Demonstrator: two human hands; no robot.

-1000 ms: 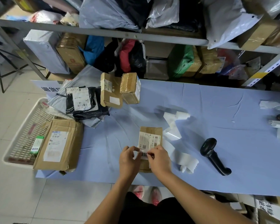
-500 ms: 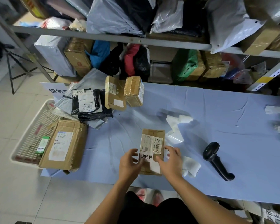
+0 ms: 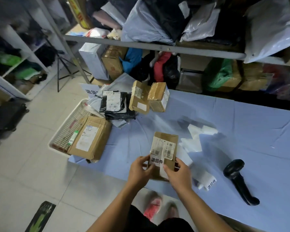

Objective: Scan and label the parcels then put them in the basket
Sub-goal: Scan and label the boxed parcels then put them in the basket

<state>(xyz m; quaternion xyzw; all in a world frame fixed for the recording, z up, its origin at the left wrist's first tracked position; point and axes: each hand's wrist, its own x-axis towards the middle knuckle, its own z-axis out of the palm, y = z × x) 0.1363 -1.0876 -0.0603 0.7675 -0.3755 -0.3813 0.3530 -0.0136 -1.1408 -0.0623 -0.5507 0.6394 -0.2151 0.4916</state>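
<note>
Trouble here would most likely start with the white printed return label (image 3: 156,160). It sits just under the barcode on the small brown cardboard parcel (image 3: 165,141), and an uneven press could crease it or leave an edge lifting. The left hand (image 3: 139,171) curls round the parcel's lower left edge with its thumb on the label, and the right hand (image 3: 180,174) pinches the lower right side. The parcel is at the front edge of the blue-covered bench (image 3: 241,131), so a slip could drop it. A large flat cardboard box (image 3: 90,139) crowds the white slatted plastic basket (image 3: 65,129) on the left.
</note>
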